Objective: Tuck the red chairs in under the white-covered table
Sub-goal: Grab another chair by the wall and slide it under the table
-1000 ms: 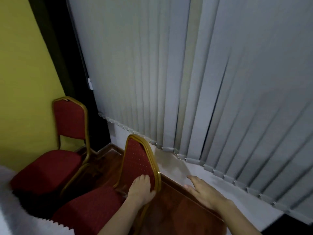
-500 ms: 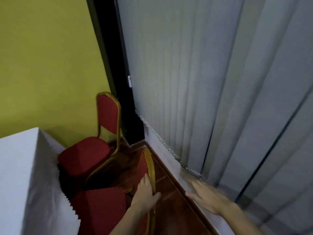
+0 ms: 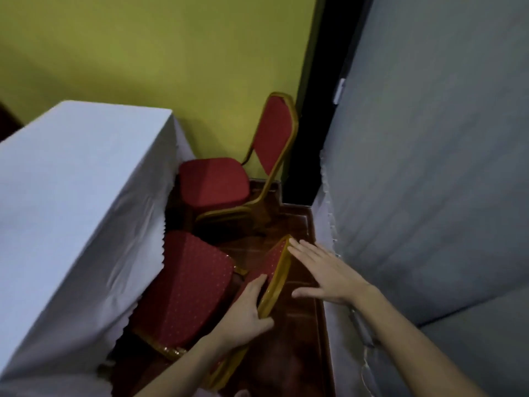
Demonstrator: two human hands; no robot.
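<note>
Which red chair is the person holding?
The near chair, the one with tiny dots on its seat. The left hand grips its gold backrest edge. The far chair by the yellow wall stands untouched.

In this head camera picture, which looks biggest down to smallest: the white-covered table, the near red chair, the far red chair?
1. White-covered table, clearly largest.
2. Near red chair, held by the left hand.
3. Far red chair.
The two chairs' ranking is unsure: the near one is closer to the camera, and they may be alike.

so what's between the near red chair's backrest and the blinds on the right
In the head view, the open right hand hovers there over bare wooden floor; nothing else lies between the backrest and the blinds.
</note>
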